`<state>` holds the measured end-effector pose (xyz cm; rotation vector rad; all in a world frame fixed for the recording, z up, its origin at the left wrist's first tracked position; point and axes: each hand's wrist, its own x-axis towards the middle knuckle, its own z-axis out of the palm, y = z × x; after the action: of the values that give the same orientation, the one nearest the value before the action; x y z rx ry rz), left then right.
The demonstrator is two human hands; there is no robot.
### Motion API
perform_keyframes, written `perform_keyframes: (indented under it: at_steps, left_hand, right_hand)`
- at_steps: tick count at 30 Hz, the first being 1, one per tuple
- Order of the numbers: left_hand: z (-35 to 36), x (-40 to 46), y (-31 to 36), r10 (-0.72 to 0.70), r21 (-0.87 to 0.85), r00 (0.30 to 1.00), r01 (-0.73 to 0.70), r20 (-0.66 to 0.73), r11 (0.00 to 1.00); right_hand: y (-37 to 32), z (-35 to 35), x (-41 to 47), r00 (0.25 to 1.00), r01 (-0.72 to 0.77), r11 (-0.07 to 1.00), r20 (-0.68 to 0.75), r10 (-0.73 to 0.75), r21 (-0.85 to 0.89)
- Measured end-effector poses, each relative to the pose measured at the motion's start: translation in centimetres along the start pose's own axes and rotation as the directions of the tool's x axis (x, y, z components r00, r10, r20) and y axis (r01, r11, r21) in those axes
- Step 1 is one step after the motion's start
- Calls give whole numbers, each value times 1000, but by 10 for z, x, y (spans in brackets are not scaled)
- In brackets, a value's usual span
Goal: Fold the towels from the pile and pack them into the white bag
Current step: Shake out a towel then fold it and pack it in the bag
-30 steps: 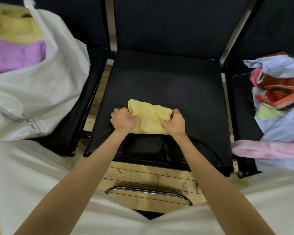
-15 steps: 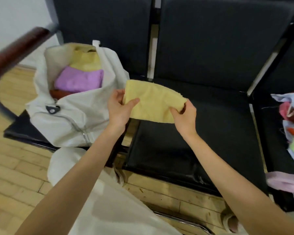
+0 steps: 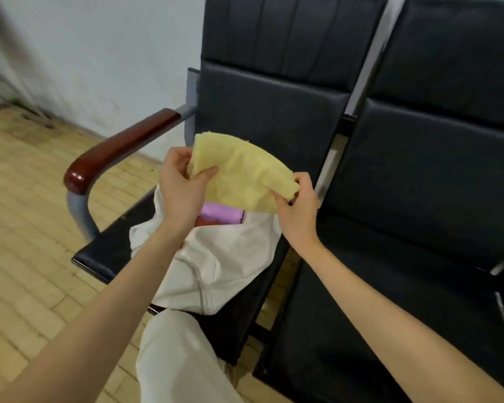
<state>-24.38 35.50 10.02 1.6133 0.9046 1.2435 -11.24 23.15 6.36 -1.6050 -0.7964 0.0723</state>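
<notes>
A folded yellow towel (image 3: 240, 173) hangs in the air right above the open mouth of the white bag (image 3: 218, 266). My left hand (image 3: 181, 184) pinches its left edge, and my right hand (image 3: 297, 205) grips its right corner. The bag stands on the left black seat (image 3: 111, 248). Inside it a purple towel (image 3: 221, 215) shows below the yellow one, with a bit of something reddish beside it. The towel pile is out of view.
A dark red armrest (image 3: 120, 146) on a grey metal frame borders the left seat. A second black seat (image 3: 405, 271) lies to the right. My white-clad knee (image 3: 175, 356) is at the bottom. Wooden floor spreads to the left.
Both hands lifted the folded yellow towel off the middle seat and carried it left, over the bag's opening. The view swung left, so the pile on the right left the frame.
</notes>
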Motion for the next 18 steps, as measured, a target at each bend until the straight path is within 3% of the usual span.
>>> perform_keyframes:
  at_steps: [8, 14, 18]
  left_hand:
    - [-34, 48, -46, 33, 64, 988, -23, -150, 998]
    - [-13, 75, -81, -59, 393, 998, 40, 37, 919]
    - [5, 92, -110, -25, 592, 980, -100, 199, 799]
  right_hand:
    - [20, 94, 34, 990, -109, 993, 81, 112, -40]
    - [58, 108, 32, 963, -233, 951, 91, 255, -205]
    - [71, 106, 40, 941, -251, 918, 144, 305, -306]
